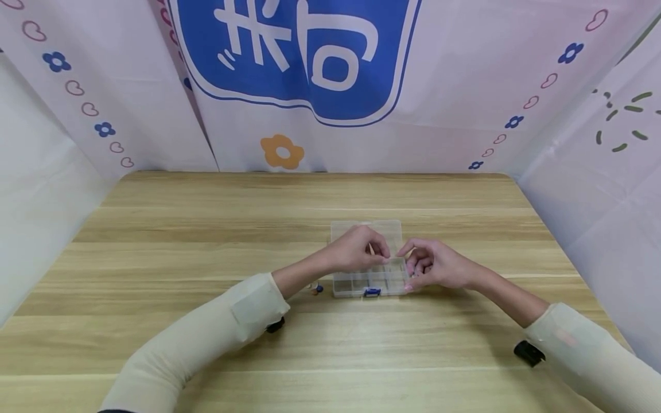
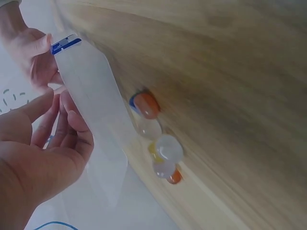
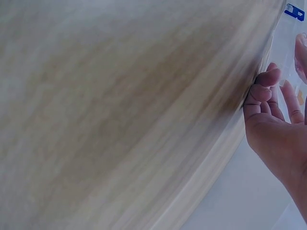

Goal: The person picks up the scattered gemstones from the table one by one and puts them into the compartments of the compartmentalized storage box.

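A clear plastic compartment box with a blue latch stands on the table, its lid raised at the back. My left hand reaches over the box from the left, its thumb and fingertips close together above the rear compartments. I cannot tell whether anything is between them. At the right end, my right hand grips the box, thumb at the front corner and index finger toward the back. In the right wrist view, the curled fingers lie along the box's edge.
Left of the box lie several small rounded beads, clear, orange, yellow and blue, partly behind the left forearm in the head view. They rest on the wood-grain table. A printed cloth hangs behind the table's far edge.
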`<state>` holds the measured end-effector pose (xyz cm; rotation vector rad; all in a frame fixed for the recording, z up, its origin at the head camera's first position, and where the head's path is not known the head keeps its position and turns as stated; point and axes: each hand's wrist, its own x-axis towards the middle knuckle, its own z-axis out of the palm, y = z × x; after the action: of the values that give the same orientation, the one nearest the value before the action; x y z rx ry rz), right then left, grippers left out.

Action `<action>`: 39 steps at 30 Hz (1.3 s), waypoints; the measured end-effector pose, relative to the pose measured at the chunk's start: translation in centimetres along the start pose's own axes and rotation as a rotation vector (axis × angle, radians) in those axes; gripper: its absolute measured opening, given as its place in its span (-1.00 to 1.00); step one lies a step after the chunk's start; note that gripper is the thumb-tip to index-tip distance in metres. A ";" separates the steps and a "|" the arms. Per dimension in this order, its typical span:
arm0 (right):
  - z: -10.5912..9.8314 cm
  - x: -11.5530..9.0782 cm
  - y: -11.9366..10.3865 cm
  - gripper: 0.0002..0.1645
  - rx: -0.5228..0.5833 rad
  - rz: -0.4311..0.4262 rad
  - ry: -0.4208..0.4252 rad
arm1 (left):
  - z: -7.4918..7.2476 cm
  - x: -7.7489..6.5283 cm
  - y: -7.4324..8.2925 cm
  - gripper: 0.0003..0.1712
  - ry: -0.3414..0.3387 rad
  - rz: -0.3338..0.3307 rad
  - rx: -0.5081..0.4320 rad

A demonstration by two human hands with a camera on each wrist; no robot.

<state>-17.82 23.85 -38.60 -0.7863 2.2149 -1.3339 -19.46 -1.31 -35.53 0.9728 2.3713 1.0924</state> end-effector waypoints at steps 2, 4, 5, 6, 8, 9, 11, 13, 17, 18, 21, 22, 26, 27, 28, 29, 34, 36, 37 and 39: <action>0.0 0.0 0.0 -0.34 -0.005 0.005 0.001 | -0.2 -0.3 -0.1 -0.94 -0.009 0.014 -0.011; 0.0 0.0 0.0 -0.34 -0.010 0.010 0.003 | -0.3 -0.5 -0.2 -0.93 -0.016 0.024 -0.021; 0.0 0.0 0.0 -0.34 -0.012 0.012 0.005 | -0.4 -0.7 -0.3 -0.93 -0.019 0.029 -0.022; 0.0 0.0 0.0 -0.33 -0.014 0.014 0.006 | -0.5 -0.9 -0.3 -0.93 -0.021 0.028 -0.024; 0.0 0.0 0.0 -0.33 -0.013 0.015 0.007 | -0.7 -1.2 -0.4 -0.93 -0.023 0.025 -0.027; 0.0 0.0 0.0 -0.33 -0.013 0.014 0.007 | -0.8 -1.4 -0.4 -0.93 -0.024 0.020 -0.030; 0.0 0.0 0.1 -0.33 -0.012 0.014 0.006 | -1.1 -1.8 -0.6 -0.94 -0.021 0.011 -0.032; 0.0 0.0 0.1 -0.34 -0.012 0.011 0.005 | -1.4 -2.2 -0.7 -0.94 -0.014 0.005 -0.033; 0.1 0.0 0.1 -0.34 -0.014 0.005 0.003 | -2.0 -3.1 -1.1 -0.94 0.001 0.005 -0.039; 0.1 0.0 0.0 -0.34 -0.014 0.003 0.004 | -2.1 -3.4 -1.2 -0.94 0.004 0.004 -0.044; 0.1 -0.1 0.0 -0.33 -0.012 0.000 0.004 | -2.5 -4.1 -1.7 -0.94 0.013 0.000 -0.055; 0.1 -0.1 0.0 -0.33 -0.010 0.000 0.005 | -2.6 -4.4 -1.9 -0.94 0.017 -0.004 -0.059; 0.1 -0.1 0.0 -0.33 0.003 0.000 0.000 | -3.0 -5.4 -2.6 -0.93 0.035 -0.007 -0.074; 0.1 -0.1 0.0 -0.33 0.004 0.000 -0.002 | -3.1 -5.6 -2.7 -0.93 0.041 -0.007 -0.079; 0.1 -0.1 -0.1 -0.33 0.005 0.000 -0.003 | -3.2 -5.9 -2.8 -0.92 0.047 -0.004 -0.081; 0.1 -0.1 -0.1 -0.33 0.004 0.000 -0.004 | -3.3 -6.1 -3.0 -0.93 0.053 -0.001 -0.085; 0.1 -0.1 -0.1 -0.33 -0.002 0.006 -0.006 | -3.8 -7.1 -3.5 -0.93 0.081 0.003 -0.068; 0.1 -0.1 -0.1 -0.32 -0.001 0.009 -0.006 | -3.9 -7.5 -3.8 -0.94 0.087 0.002 -0.063; 0.1 -0.1 -0.1 -0.32 0.000 0.009 -0.005 | -4.0 -7.7 -3.9 -0.95 0.090 -0.005 -0.061; 0.1 -0.1 -0.1 -0.32 0.002 0.006 -0.006 | -4.1 -8.1 -4.2 -0.95 0.093 -0.004 -0.062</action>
<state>-17.64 23.81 -38.60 -0.7820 2.2089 -1.3291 -17.91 -11.18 -35.92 0.9137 2.3954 1.2276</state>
